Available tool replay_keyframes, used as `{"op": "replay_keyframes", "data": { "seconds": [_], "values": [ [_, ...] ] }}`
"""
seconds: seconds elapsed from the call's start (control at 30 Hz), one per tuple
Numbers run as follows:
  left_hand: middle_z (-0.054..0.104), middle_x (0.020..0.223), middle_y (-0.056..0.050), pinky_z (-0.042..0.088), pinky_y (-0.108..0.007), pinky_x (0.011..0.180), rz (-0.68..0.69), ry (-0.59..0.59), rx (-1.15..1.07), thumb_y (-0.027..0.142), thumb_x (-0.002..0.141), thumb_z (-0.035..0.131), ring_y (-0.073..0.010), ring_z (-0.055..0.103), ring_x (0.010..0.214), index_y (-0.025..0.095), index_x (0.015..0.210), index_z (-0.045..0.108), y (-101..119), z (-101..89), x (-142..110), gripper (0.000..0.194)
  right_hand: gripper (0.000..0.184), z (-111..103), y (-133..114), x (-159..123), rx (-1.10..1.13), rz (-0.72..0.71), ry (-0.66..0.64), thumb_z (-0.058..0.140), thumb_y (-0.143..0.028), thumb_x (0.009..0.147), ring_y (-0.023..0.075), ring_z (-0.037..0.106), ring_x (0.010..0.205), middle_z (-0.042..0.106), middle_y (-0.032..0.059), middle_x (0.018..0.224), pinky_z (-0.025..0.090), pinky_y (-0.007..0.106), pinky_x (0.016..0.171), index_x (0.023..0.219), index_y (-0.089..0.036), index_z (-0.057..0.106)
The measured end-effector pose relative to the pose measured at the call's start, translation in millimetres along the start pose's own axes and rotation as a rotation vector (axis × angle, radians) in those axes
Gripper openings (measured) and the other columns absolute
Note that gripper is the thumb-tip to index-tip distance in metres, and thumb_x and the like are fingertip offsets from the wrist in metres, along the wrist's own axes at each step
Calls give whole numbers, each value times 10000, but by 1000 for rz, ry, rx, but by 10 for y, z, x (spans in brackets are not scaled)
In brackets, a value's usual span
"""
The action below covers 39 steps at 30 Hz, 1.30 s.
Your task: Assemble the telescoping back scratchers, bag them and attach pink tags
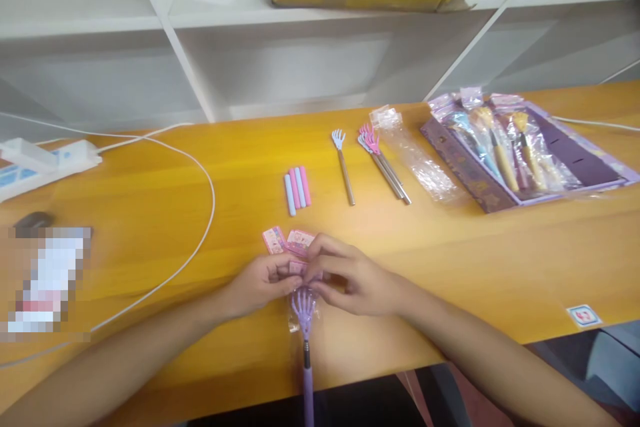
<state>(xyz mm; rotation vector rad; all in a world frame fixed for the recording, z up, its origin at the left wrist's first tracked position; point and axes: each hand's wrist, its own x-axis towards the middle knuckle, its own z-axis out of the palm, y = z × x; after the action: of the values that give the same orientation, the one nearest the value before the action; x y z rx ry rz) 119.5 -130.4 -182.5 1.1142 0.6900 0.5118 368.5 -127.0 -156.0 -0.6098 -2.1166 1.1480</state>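
A purple back scratcher [306,347] with a claw-shaped head lies in a clear plastic bag [294,328], its handle reaching past the table's front edge. At the top of the bag, a small pink printed card [299,268] is pinched between my two hands. My left hand [263,283] grips it from the left with thumb and fingers closed. My right hand [353,277] has bent fingers closed on the right side of the card, partly covering it. Just beyond my fingers lie more pink cards [274,240]. Several pink and light blue handle sleeves [298,190] lie farther back.
Metal back scratchers with a light blue head [345,173] and pink head [385,163] lie farther back. Beside them are clear bags [420,157] and a purple box [465,170] of bagged items. White cable [213,200], power strip [55,160] and pixelated object [53,280] occupy the left.
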Motion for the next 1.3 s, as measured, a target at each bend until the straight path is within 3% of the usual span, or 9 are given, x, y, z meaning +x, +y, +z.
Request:
{"op": "replay_keyframes", "data": {
  "seconds": [0.17, 0.27, 0.43, 0.53, 0.63, 0.77, 1.03, 1.17, 1.3],
  "values": [
    [797, 1030, -106, 560, -319, 833, -14, 21, 122, 464, 1009, 679, -210, 739, 911, 127, 1102, 744, 5, 25, -25, 356, 191, 1, -1, -37, 122, 169, 19, 657, -291, 1047, 169, 601, 892, 627, 43, 1060, 544, 322, 812, 1190, -236, 543],
    [787, 1038, -98, 554, -316, 824, -3, 9, 148, 467, 1020, 660, -205, 722, 906, 133, 1146, 746, 1, 25, -36, 368, 137, -7, 9, -15, 160, 180, -18, 564, -354, 1106, 158, 581, 864, 629, 38, 1026, 512, 302, 793, 1135, -221, 549],
    [773, 1094, -103, 548, -335, 873, 7, 2, 127, 496, 1022, 645, -223, 704, 978, 142, 1196, 741, 26, 24, -41, 405, 217, -36, -17, 55, 53, 93, -57, 481, -329, 1140, 172, 571, 867, 621, 35, 930, 473, 321, 807, 994, -207, 586],
    [765, 1033, -89, 530, -314, 840, -13, 45, 169, 537, 1024, 623, -210, 691, 934, 132, 1102, 748, 40, 31, -33, 431, 198, -22, -21, 37, 13, 78, -113, 493, -305, 1132, 174, 569, 868, 614, 42, 944, 472, 321, 801, 980, -211, 578],
    [724, 868, -58, 481, -275, 711, -38, 94, 234, 581, 994, 647, -174, 640, 780, 117, 975, 731, 23, 40, -25, 472, 194, 48, 17, -29, 23, 176, -68, 600, -348, 1088, 150, 526, 778, 579, 8, 895, 448, 280, 709, 972, -227, 501],
    [698, 827, -42, 466, -264, 685, -13, 78, 256, 581, 1005, 624, -159, 605, 737, 125, 960, 720, 13, 48, -29, 469, 292, 155, 81, -90, 89, 295, 39, 655, -381, 1057, 109, 424, 665, 483, -48, 847, 364, 231, 588, 999, -248, 402],
    [738, 920, -70, 505, -276, 730, 7, 38, 267, 525, 1040, 583, -179, 628, 802, 131, 1075, 768, 34, 42, -57, 437, 210, 167, 87, -38, 264, 265, 5, 562, -331, 1096, 122, 492, 763, 506, -22, 915, 436, 237, 673, 1056, -252, 372],
    [734, 891, -63, 491, -269, 715, 13, 32, 298, 515, 1054, 560, -172, 620, 775, 129, 1064, 773, 20, 34, -58, 441, 191, 165, 88, -49, 374, 311, -49, 535, -327, 1106, 111, 464, 713, 500, -37, 892, 420, 227, 637, 1112, -257, 357],
    [736, 885, -62, 481, -263, 710, 29, 0, 342, 524, 1060, 539, -171, 617, 771, 127, 1080, 776, 24, 25, -54, 463, 184, 142, 70, -53, 342, 320, -88, 534, -294, 1097, 104, 425, 692, 485, -47, 871, 388, 220, 621, 1103, -254, 355]
  ]
}}
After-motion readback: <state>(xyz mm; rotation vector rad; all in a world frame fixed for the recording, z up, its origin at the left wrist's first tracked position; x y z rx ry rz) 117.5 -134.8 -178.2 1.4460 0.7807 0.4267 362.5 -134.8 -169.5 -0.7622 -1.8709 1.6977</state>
